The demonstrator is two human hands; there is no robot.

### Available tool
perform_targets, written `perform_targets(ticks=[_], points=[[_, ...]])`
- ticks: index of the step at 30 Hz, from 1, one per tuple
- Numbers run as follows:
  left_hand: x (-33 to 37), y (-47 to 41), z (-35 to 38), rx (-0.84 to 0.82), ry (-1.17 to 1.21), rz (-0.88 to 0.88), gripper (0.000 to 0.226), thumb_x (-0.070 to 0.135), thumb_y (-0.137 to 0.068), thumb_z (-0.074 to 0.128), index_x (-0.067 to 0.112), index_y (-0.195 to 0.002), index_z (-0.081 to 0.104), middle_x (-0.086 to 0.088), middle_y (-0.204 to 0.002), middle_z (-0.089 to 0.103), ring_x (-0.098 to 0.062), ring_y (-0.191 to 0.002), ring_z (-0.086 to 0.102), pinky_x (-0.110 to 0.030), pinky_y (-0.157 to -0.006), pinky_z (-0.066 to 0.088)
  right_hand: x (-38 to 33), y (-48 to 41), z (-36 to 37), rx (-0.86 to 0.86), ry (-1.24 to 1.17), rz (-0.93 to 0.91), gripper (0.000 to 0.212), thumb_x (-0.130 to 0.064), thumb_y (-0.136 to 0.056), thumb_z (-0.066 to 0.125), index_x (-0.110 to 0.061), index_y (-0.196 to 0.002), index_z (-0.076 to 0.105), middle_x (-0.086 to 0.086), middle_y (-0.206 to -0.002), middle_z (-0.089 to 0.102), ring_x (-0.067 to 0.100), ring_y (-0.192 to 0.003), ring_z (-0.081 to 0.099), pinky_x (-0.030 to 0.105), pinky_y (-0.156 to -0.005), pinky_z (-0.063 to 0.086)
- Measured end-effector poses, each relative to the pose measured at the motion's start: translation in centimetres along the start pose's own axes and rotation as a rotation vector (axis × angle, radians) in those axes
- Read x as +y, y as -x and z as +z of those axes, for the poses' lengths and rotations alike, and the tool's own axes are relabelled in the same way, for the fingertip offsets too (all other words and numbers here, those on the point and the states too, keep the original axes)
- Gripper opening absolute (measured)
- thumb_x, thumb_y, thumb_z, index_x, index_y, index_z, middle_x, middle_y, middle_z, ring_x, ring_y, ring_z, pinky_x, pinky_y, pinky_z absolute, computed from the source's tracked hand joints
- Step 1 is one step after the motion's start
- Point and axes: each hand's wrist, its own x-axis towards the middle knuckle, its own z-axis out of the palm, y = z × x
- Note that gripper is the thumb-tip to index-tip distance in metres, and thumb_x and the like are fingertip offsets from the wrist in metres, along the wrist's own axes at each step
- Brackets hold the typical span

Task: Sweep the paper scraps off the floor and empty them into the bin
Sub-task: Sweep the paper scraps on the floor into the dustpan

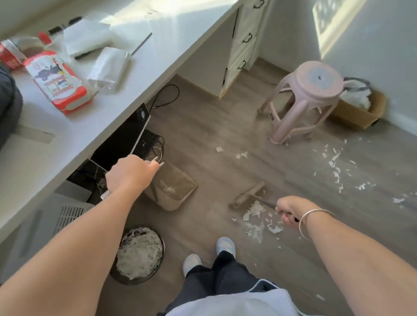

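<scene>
My left hand (128,173) is shut on the thin upright handle of a beige dustpan (173,188), which rests on the wood floor with a few scraps inside. My right hand (291,210) is shut on the handle of a small broom (247,197), whose head lies on the floor behind a pile of white paper scraps (255,218). More scraps (336,168) are strewn across the floor to the right. A round black bin (139,254), nearly full of white scraps, stands by my left foot.
A pink plastic stool (305,97) stands at the right, with a cardboard box (362,112) of white waste behind it against the wall. The white desk (117,95) overhangs a computer and cables on the left. My feet (209,253) are between the bin and the pile.
</scene>
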Motion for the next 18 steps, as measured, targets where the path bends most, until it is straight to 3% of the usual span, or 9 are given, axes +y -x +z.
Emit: perform_targets(ticks=[4, 9, 12, 15, 18], points=[[1.6, -1.5, -0.4, 0.022, -0.041, 0.066, 0.046, 0.056, -0.091, 0.048, 0.018, -0.085, 0.074, -0.003, -0.068, 0.063, -0.021, -0.060, 0.058, -0.029, -0.060, 0.045, -0.4, 0.5, -0.2, 0.058, -0.273, -0.025, 0.020, -0.009, -0.094, 0.042, -0.009, -0.074, 0.045, 0.005, -0.049, 0.036, 0.010, -0.020, 0.029, 0.010, -0.035, 0.030], [3.9, -4.1, -0.4, 0.012, -0.043, 0.094, 0.044, 0.054, -0.088, 0.050, 0.016, -0.086, 0.074, -0.004, -0.071, 0.065, -0.024, -0.065, 0.061, -0.030, -0.063, 0.049, -3.7, 1.0, -0.5, 0.128, -0.406, -0.155, 0.013, -0.007, -0.089, 0.050, -0.003, -0.077, 0.047, 0.008, -0.056, 0.044, 0.016, -0.041, 0.038, 0.014, -0.036, 0.031], [5.4, -6.4, -0.7, 0.016, -0.078, 0.098, 0.045, 0.055, -0.086, 0.051, 0.017, -0.081, 0.073, -0.004, -0.069, 0.064, -0.024, -0.062, 0.060, -0.029, -0.060, 0.046, -6.8, 0.6, -1.6, 0.127, -0.442, -0.177, 0.005, -0.007, -0.088, 0.047, -0.006, -0.087, 0.052, 0.009, -0.056, 0.044, 0.016, -0.041, 0.037, 0.011, -0.036, 0.031], [7.5, -9.7, -0.9, 0.032, -0.116, 0.119, 0.049, 0.059, -0.086, 0.051, 0.016, -0.074, 0.073, -0.004, -0.062, 0.062, -0.023, -0.054, 0.058, -0.027, -0.054, 0.044, -10.7, -1.0, -3.7, 0.111, -0.463, -0.206, 0.012, -0.008, -0.089, 0.046, -0.008, -0.096, 0.056, 0.010, -0.056, 0.046, 0.017, -0.041, 0.037, 0.013, -0.038, 0.031], [10.0, -13.2, -1.1, 0.031, -0.159, 0.143, 0.053, 0.060, -0.085, 0.052, 0.014, -0.066, 0.070, -0.004, -0.057, 0.061, -0.021, -0.050, 0.056, -0.025, -0.050, 0.039, -14.8, -3.3, -5.4, 0.087, -0.556, -0.201, 0.019, -0.008, -0.090, 0.048, -0.012, -0.104, 0.060, 0.009, -0.069, 0.048, 0.016, -0.045, 0.040, 0.011, -0.035, 0.032]])
